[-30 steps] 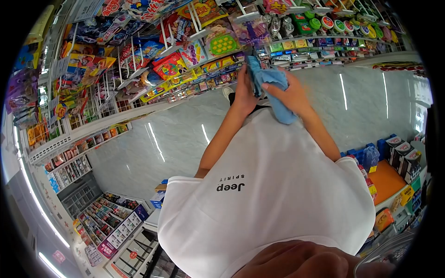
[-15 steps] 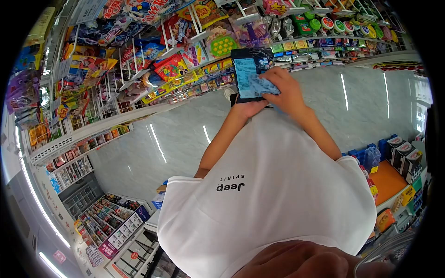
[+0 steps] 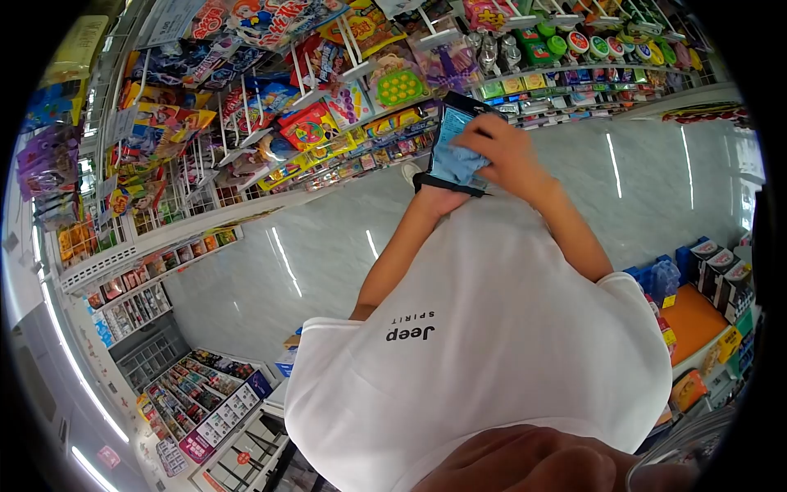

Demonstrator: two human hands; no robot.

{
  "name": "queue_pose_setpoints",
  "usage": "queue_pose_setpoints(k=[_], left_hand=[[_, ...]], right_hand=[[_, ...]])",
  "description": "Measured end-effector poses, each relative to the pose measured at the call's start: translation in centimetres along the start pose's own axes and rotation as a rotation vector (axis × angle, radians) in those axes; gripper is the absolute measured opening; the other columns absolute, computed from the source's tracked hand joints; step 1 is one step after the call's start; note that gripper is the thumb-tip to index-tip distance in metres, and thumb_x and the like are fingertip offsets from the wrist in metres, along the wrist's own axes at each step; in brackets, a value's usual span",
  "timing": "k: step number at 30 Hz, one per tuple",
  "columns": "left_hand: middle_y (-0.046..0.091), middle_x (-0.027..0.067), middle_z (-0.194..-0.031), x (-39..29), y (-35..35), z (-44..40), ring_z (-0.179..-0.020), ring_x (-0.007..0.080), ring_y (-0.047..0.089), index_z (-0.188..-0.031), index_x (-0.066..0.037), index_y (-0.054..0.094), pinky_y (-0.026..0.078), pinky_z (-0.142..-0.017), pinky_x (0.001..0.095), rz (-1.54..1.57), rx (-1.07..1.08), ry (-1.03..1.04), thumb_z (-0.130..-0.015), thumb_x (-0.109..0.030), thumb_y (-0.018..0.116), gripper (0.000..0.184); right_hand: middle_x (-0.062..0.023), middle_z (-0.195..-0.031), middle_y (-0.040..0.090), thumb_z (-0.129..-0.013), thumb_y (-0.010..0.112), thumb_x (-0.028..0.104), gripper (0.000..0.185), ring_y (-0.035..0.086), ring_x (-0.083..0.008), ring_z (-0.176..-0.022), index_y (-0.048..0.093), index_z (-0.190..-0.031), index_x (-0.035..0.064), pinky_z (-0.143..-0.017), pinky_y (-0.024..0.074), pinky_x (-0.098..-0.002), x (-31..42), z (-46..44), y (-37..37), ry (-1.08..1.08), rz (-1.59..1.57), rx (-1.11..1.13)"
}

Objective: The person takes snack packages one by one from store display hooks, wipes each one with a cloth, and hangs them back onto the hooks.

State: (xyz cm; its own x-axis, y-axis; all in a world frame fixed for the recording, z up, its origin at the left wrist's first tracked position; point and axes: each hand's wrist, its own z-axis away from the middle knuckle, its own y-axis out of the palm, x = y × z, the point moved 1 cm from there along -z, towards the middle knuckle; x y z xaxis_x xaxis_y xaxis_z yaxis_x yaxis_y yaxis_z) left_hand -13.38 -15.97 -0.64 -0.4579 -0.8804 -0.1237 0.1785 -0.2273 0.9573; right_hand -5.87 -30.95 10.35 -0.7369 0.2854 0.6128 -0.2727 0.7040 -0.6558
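Packet (image 3: 451, 125): black edges around a light blue printed panel, tilted, held up in front of the shirt (image 3: 500, 336), near the lower shelves of the rack (image 3: 97, 271)
Left hand (image 3: 443, 199): at the packet's lower edge, holding it from below; the fingers are mostly hidden behind the packet, so their exact spread cannot be told
Right hand (image 3: 515, 157): over the packet from the right side, fingers bent and partly clamped on the cloth (image 3: 457, 166)
Cloth: light blue, crumpled, pressed against the lower part of the packet's panel
Rack: runs across the top and left, with bags (image 3: 168, 127) hanging from white hooks, a green bubble toy (image 3: 399, 87) in clear wrap, and round tubs (image 3: 579, 44) in a row at the upper right
Floor (image 3: 328, 238): grey, glossy, with streaks of reflected light
Shoe (image 3: 410, 172): pale, just below the rack's edge, left of the packet
Stand (image 3: 197, 394): lower left, filled with rows of small packs
Surface (image 3: 695, 321): orange, far right, beside black boxes (image 3: 720, 275)
Shirt: white, marked "Jeep SPIRIT", between the two arms and below them
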Motion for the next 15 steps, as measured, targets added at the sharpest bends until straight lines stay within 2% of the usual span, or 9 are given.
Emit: queue_pose_setpoints(k=[2, 4, 10, 15], left_hand=[[0.059, 0.0102, -0.128, 0.2, 1.2, 0.1, -0.117, 0.0263, 0.058, -0.128, -0.011, 0.054, 0.046, -0.103, 0.0431, 0.088, -0.048, 0.013, -0.103, -0.035, 0.043, 0.037], [0.061, 0.0093, -0.126, 0.3, 1.5, 0.2, -0.115, 0.0262, 0.059, -0.127, -0.011, 0.056, 0.048, -0.101, 0.0432, 0.025, -0.142, 0.037, -0.102, -0.037, 0.044, 0.038], [0.061, 0.0090, -0.125, 0.2, 1.9, 0.4, -0.114, 0.0258, 0.060, -0.127, -0.011, 0.056, 0.049, -0.100, 0.0430, 0.011, -0.155, 0.038, -0.103, -0.039, 0.042, 0.040], [0.061, 0.0089, -0.125, 0.3, 1.2, 0.7, -0.114, 0.0259, 0.060, -0.127, -0.010, 0.056, 0.049, -0.100, 0.0442, 0.046, -0.173, 0.051, -0.103, -0.039, 0.041, 0.040]], right_hand=[[-0.0046, -0.099, 0.061, -0.064, 0.077, 0.007, 0.046, 0.063, -0.0265, -0.088, 0.069, -0.108, 0.0161, -0.070, 0.0530, -0.0358, -0.3, -0.4, -0.3, 0.101, 0.025, -0.066], [-0.0049, -0.099, 0.060, -0.063, 0.076, 0.005, 0.047, 0.063, -0.0269, -0.087, 0.069, -0.109, 0.0156, -0.071, 0.0529, -0.0357, -0.4, -0.7, -0.5, 0.198, 0.027, -0.120], [-0.0060, -0.097, 0.060, -0.063, 0.074, 0.003, 0.049, 0.063, -0.0274, -0.089, 0.068, -0.110, 0.0148, -0.071, 0.0525, -0.0369, 1.3, 0.3, -0.2, 0.155, 0.004, 0.002], [-0.0069, -0.098, 0.061, -0.063, 0.075, 0.005, 0.050, 0.063, -0.0283, -0.091, 0.067, -0.112, 0.0145, -0.072, 0.0527, -0.0377, 0.3, 0.5, 0.3, 0.113, 0.009, -0.040]])
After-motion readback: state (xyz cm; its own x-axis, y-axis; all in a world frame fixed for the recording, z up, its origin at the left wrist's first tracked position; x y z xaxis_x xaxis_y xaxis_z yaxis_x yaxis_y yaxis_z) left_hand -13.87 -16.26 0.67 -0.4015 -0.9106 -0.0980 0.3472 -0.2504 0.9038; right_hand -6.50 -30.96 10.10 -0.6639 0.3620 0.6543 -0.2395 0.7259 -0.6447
